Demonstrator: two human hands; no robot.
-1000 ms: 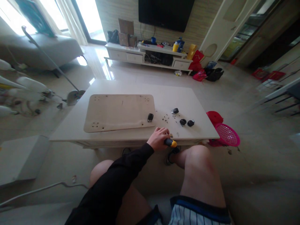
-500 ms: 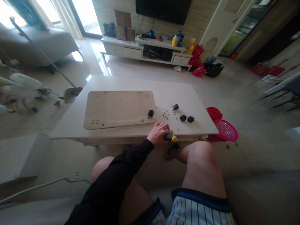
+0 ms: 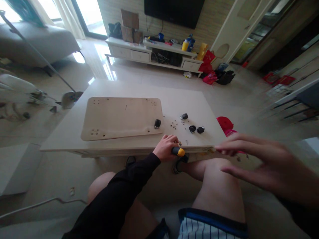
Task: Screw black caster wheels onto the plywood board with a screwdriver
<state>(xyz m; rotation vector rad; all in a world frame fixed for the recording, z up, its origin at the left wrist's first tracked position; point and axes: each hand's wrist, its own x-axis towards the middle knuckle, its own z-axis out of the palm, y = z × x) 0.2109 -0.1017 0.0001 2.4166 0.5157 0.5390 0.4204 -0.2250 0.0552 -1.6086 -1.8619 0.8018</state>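
My left hand is closed around a screwdriver at the table's front edge; its black and yellow handle sticks out to the right, the shaft hidden. My right hand, blurred, hangs at the right above my knee with fingers stretched and thumb apart, nothing in it. A pale wooden board with holes near its corners lies on the white table. One black caster wheel stands on the board's right end. Three others, including this caster, lie farther right beside scattered small screws.
A pink basket and a red item stand past the table's right end, partly behind my right hand. A white TV cabinet with boxes is across the floor. My bare knees are close to the table front.
My right hand has come into view from the right. The whole view has shifted slightly; my left hand still grips the screwdriver at the table edge.
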